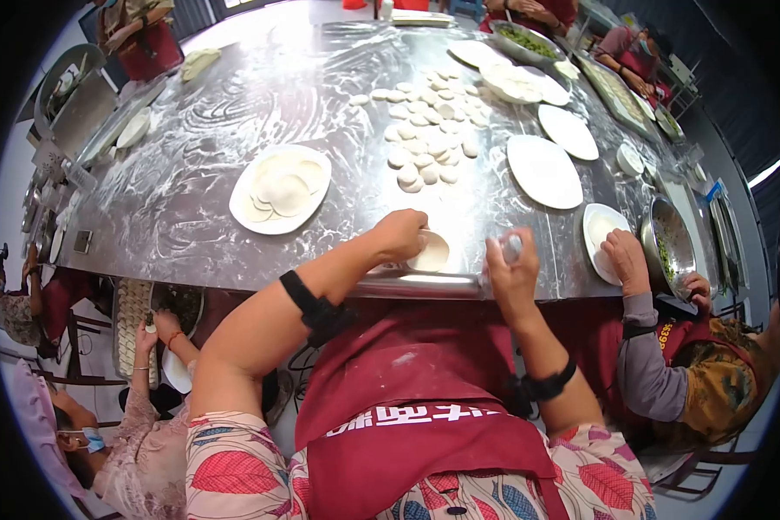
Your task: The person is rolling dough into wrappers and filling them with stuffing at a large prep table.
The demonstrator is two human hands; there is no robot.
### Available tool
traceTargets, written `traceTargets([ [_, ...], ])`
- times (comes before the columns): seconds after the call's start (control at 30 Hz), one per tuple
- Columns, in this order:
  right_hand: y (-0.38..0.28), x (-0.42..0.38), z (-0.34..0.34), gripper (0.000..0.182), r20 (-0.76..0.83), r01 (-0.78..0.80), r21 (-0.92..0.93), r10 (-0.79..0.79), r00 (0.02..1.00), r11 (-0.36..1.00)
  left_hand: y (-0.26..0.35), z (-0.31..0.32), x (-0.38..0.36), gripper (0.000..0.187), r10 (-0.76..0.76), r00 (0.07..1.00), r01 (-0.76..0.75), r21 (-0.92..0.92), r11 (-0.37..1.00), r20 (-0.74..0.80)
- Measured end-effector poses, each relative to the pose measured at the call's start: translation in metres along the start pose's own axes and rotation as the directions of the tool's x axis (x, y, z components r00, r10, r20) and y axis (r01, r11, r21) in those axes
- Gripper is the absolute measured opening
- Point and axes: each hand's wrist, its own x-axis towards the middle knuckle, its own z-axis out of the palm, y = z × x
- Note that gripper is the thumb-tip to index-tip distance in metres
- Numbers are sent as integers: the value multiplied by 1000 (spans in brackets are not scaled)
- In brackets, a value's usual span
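Note:
Near the table's front edge lies a round, flat dough wrapper [432,251]. My left hand [399,237] pinches its left edge with closed fingers. To the right of the wrapper, my right hand [513,273] is raised and closed around a small greyish-white object [511,249], blurred and mostly hidden by the fingers. Several small dough pieces [429,126] are spread on the floured steel table [355,186] beyond my hands. Left of them, a white plate [239,208] holds flat dough wrappers [282,191].
White plates [546,172] stand at the right. A co-worker's hand [626,260] reaches over a plate [591,227] beside a metal bowl [670,238] of green filling. Another person's hands [160,331] work at the lower left; more people stand across the table.

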Motion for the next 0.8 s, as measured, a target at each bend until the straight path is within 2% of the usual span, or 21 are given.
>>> traceTargets([
  [0.1, 4, 11, 6, 20, -33, 105, -96, -108, 994, 990, 1, -4, -7, 20, 22, 997, -18, -40, 999, 78],
  [0.17, 12, 45, 19, 22, -43, 197, -216, -211, 977, 956, 4, -4, -4, 18, -2, 999, 5, -51, 999, 54],
  [0.2, 16, 60, 30, 23, -64, 220, -183, -235, 970, 958, 4, -4, 0, 18, -14, 999, 16, -55, 998, 35],
  [0.23, 18, 69, 35, 23, -45, 201, -163, -211, 976, 966, 4, -3, 5, 17, 6, 1000, -6, -18, 1000, -5],
  [0.37, 18, 52, 21, 23, -41, 221, -238, -238, 971, 946, 13, -5, 0, 18, -31, 996, 41, -119, 992, 88],
  [0.4, 20, 34, 11, 21, -28, 100, -132, -104, 994, 986, 5, -3, 0, 18, 46, 997, -43, -36, 998, 70],
  [0.47, -1, -1, -1, 19, -9, -9, 16, 9, 1000, 1000, -3, -1, -1, 17, -32, 999, 33, -80, 996, 18],
  [0.57, 11, 10, 2, 17, -47, 155, -117, -161, 986, 981, -8, -3, -4, 16, -54, 993, 73, -174, 982, 108],
  [0.6, 5, 25, 9, 18, -45, 113, -109, -119, 992, 988, -4, -3, -5, 16, -33, 996, 45, -140, 989, 87],
  [0.67, 21, 64, 29, 20, -41, 227, -218, -241, 970, 949, 7, -9, -3, 16, 2, 1000, 0, -62, 998, 28],
  [0.7, 22, 72, 36, 20, -56, 253, -228, -273, 960, 940, 5, -8, 2, 19, -32, 999, 31, 20, 999, 12],
  [0.73, 19, 84, 45, 22, -67, 290, -228, -312, 948, 930, 2, -7, 6, 23, -56, 998, 57, 24, 998, -11],
  [0.77, 14, 83, 46, 21, -98, 413, -257, -449, 888, 874, -3, -3, 7, 26, -53, 998, 55, 42, 998, -39],
  [0.8, 20, 80, 42, 20, -85, 423, -199, -445, 891, 884, -6, 1, 5, 30, -53, 995, 53, -7, 999, -86],
])
